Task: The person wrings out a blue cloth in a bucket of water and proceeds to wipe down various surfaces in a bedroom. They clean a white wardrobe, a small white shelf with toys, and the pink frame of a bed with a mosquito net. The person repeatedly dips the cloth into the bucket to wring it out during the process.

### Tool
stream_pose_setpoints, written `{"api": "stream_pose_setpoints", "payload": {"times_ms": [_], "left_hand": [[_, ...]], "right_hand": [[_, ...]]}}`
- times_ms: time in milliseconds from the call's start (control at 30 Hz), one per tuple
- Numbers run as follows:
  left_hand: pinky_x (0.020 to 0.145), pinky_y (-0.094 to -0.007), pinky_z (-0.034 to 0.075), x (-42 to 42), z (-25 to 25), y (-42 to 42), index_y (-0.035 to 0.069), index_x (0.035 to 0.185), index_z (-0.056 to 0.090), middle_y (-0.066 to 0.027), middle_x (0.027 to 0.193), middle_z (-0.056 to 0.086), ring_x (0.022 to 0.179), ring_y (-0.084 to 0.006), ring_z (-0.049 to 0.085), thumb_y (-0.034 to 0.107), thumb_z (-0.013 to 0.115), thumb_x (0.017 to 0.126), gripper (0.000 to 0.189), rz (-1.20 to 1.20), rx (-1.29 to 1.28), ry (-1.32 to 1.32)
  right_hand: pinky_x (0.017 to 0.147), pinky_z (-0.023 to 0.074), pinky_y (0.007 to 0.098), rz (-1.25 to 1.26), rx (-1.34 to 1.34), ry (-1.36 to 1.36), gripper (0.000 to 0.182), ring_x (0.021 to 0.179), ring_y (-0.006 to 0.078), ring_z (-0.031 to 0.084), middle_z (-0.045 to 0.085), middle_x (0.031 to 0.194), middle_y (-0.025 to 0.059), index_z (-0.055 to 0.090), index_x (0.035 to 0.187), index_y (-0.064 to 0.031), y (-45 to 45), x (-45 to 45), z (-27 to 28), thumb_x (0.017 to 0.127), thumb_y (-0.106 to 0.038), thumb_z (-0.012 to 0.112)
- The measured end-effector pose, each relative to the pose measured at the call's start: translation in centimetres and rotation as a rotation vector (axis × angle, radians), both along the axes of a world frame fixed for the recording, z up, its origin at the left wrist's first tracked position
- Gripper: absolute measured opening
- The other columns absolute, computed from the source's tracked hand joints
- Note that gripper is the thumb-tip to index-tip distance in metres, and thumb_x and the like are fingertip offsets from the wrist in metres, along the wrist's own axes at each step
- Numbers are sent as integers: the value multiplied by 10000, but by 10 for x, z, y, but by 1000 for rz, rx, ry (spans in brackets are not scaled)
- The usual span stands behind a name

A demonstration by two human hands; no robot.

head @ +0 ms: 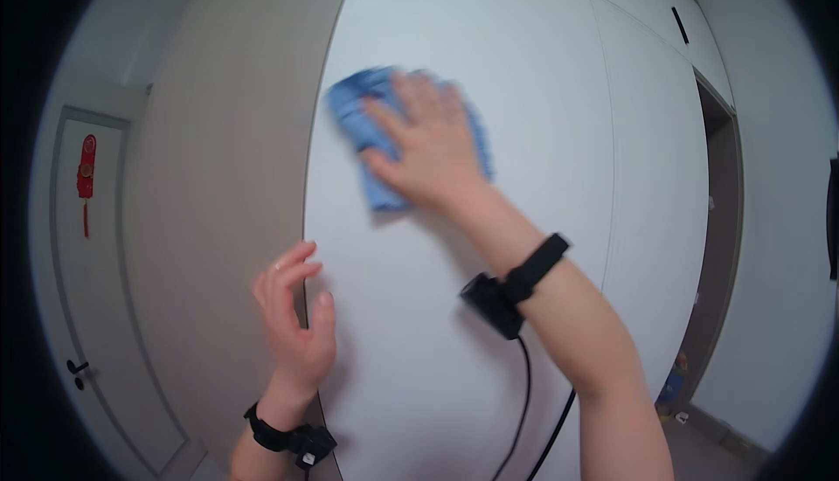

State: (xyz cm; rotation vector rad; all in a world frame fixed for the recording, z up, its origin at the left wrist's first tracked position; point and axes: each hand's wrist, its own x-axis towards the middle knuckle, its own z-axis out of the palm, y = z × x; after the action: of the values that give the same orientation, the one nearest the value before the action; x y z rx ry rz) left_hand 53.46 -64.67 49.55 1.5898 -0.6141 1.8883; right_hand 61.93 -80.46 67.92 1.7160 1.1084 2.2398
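Note:
Spread flat, my right hand presses a blue cloth against the white cabinet door. The cloth is partly under my palm and fingers, and both are blurred. Lower and to the left, my left hand is raised near the vertical edge of the cabinet, fingers apart and slightly curled, with nothing in it. Whether its fingertips touch the edge I cannot tell. Each wrist wears a black strap with a small black device; a black cable hangs from the right one.
A beige side panel meets the cabinet front at the left. Farther left is a white door with a black handle and a red hanging ornament. An open recess lies at the right, beside a white wall.

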Motion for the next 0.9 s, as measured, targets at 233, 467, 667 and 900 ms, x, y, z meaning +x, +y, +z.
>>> {"api": "stream_pose_setpoints", "payload": {"times_ms": [233, 467, 667, 900], "left_hand": [[1063, -443, 313, -6, -82, -12, 29, 1127, 474, -167, 1244, 508, 1218, -284, 453, 49, 509, 834, 295, -317, 7, 136], [1103, -433, 284, -42, -169, -8, 24, 1222, 421, -165, 1302, 454, 1265, -278, 425, 55, 480, 877, 351, -359, -233, 331], [1108, -416, 285, -44, -195, -14, 21, 1243, 408, -165, 1333, 445, 1274, -278, 424, 14, 452, 892, 354, -340, -307, 393], [1060, -434, 333, -33, -205, 15, 24, 1209, 409, -182, 1288, 446, 1229, -299, 449, 49, 483, 892, 327, -260, -136, 354]], "right_hand": [[1096, 128, 578, -131, 626, 177, 595, 1357, 409, 243, 293, 1454, 239, 401, 1412, -177, -167, 15, -75, 905, -480, 462], [1072, 93, 651, -169, 713, 247, 642, 1372, 452, 176, 256, 1473, 229, 397, 1417, -184, -82, 2, -200, 856, -475, 514], [1095, 157, 602, 178, 64, 448, 636, 1405, 338, 187, 229, 1522, 134, 525, 1306, -225, 74, -30, -299, 714, -407, 672], [1102, 150, 569, 222, 26, 475, 613, 1387, 299, 253, 304, 1501, 93, 575, 1227, -245, 31, -20, -300, 650, -401, 712]]}}
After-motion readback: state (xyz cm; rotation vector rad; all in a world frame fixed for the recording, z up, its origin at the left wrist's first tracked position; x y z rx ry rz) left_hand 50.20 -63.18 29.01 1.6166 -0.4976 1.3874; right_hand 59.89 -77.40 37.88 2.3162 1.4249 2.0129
